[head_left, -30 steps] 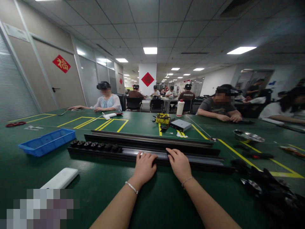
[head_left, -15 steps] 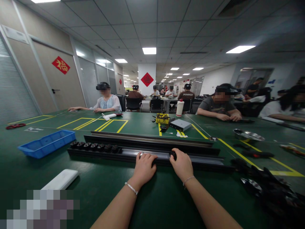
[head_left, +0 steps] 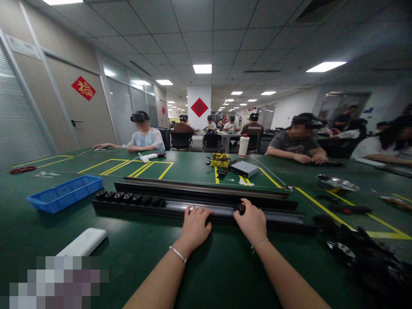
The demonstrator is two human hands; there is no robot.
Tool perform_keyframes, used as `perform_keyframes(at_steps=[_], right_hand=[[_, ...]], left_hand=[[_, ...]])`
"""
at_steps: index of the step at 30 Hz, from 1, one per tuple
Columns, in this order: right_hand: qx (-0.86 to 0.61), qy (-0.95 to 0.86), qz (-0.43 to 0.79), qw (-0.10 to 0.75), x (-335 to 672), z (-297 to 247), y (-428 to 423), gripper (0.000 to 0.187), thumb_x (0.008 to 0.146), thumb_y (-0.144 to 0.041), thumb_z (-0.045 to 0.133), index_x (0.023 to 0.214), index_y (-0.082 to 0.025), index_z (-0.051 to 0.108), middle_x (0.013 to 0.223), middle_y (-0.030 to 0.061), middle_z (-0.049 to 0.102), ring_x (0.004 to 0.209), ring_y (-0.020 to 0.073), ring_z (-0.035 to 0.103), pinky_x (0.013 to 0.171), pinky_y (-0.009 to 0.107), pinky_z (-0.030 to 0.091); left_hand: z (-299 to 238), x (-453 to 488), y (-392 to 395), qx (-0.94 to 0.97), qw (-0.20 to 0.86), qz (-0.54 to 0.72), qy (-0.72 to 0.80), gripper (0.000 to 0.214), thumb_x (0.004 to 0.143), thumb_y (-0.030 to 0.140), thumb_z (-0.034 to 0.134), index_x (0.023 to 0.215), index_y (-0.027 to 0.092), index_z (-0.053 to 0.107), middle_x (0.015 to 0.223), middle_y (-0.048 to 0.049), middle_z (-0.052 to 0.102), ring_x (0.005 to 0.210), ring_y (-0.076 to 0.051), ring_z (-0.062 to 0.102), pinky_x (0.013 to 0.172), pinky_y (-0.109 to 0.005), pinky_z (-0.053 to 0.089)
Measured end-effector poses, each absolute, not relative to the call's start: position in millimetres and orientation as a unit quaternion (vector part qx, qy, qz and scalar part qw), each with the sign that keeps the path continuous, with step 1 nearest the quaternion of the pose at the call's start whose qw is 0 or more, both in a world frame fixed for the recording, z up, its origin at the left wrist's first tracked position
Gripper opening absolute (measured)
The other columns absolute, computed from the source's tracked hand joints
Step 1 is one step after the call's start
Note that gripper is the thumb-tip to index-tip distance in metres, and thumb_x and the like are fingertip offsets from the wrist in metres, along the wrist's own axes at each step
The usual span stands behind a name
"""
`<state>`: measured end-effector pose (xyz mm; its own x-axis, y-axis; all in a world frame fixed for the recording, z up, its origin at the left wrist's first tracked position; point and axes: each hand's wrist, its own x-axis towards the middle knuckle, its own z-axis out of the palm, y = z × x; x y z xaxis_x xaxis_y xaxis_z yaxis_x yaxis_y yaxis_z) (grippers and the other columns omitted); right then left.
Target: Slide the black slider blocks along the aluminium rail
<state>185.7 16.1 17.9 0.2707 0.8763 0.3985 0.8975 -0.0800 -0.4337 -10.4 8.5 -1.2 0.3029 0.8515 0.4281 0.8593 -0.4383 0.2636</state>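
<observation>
A long black rail [head_left: 280, 219] with a shiny grey inner strip lies across the green table before me. My left hand [head_left: 197, 223] is closed over its near edge around the middle, thumb tucked to the right. Further right, my right hand [head_left: 252, 219] pinches a small black part [head_left: 240, 208] that sits in or just above the channel; its underside is hidden. Several similar black parts [head_left: 137, 199] stand in a row in the rail's left end. Directly behind lies a second long black rail [head_left: 206, 189], parallel to the first.
A blue tray [head_left: 66, 194] and a white flat box-like device [head_left: 83, 241] are on the left. A heap of black parts [head_left: 376, 257] and a metal bowl [head_left: 337, 182] lie right. Farther back are a yellow basket [head_left: 219, 160], a grey box [head_left: 244, 168] and a bottle [head_left: 243, 146]. Co-workers sit opposite.
My right hand has shifted a little to the right along the rail, with the small black part still between its fingers. My left hand stays in place on the rail.
</observation>
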Motion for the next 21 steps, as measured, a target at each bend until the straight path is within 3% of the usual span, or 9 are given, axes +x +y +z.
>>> perform_keyframes(at_steps=[21], right_hand=[[-0.76, -0.585, -0.006, 0.282, 192.7, 22.5, 14.0, 0.05, 0.074, -0.025, 0.045, 0.124, -0.017, 0.05, 0.112, 0.01, 0.063, 0.113, 0.0243, 0.051, 0.104, 0.045, 0.023]], left_hand=[[-3.6, -10.9, 10.1, -0.807, 0.006, -0.275, -0.523, 0.03, 0.082, 0.024, 0.053, 0.111, 0.031, 0.058, 0.108, 0.0011, 0.064, 0.106, -0.02, 0.053, 0.109, -0.047, 0.016]])
